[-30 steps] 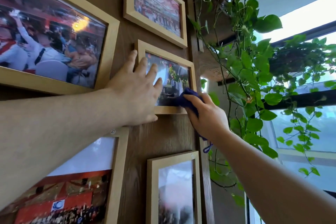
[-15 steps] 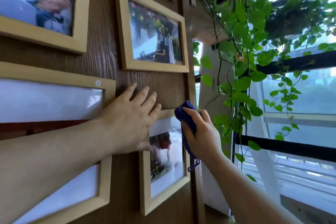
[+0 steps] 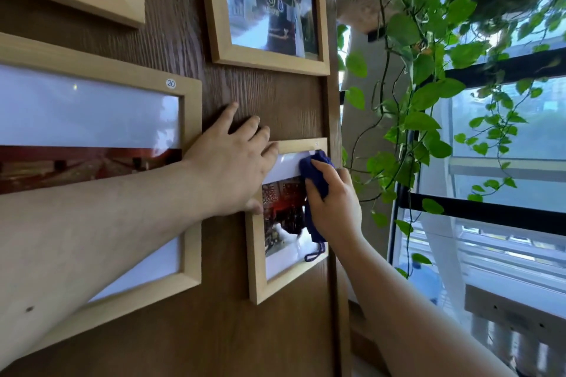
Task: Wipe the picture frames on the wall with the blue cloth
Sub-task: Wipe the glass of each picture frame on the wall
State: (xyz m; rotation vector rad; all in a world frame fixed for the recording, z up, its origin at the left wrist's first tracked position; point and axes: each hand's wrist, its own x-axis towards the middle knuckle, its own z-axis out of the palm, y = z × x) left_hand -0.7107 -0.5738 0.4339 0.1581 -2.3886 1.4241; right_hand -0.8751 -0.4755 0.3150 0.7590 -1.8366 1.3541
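I see the right hand gripping the bunched blue cloth on the glass of the small light-wood frame; the left hand, open flat, braces its top-left corner. Risk imo: pushing too hard tilts or unhooks the frame, w/ the cloth's dangling loop snagging its edge.

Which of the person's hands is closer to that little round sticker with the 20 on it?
The left hand. It lies flat on the wall just right of and below the number 20 sticker. The right hand, gripping the blue cloth, is farther right, on the small lower frame.
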